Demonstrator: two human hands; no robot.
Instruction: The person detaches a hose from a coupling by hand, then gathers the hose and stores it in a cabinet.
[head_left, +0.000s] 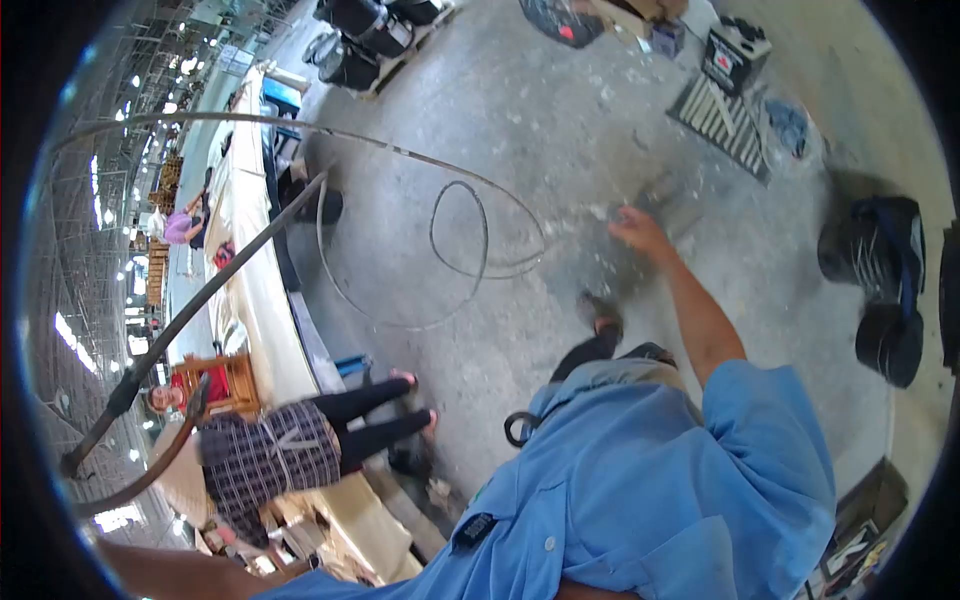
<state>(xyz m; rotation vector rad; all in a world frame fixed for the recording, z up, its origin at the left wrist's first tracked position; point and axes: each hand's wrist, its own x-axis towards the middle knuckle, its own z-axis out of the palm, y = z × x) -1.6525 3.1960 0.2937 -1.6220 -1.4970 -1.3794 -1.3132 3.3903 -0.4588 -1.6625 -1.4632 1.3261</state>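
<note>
My right hand (640,232) hangs over the concrete floor beside my right leg, its fingers loosely extended and nothing visible in them. My left forearm (180,575) reaches out at the lower left, and its hand is out of frame. Near that arm, a thick dark bent rod-like piece (190,310) runs diagonally, with a curved hooked part (160,465) close to the arm. A thin long hose or cable (400,150) arcs across the view and loops over the floor (485,230). Whether my left hand grips any of it is hidden.
A person in a checked top (270,455) stands at a long pale-covered table (265,340) on the left. Black bins (365,40) stand at the top. A slatted grate (720,130), a black box (735,55) and dark containers (880,280) sit on the right.
</note>
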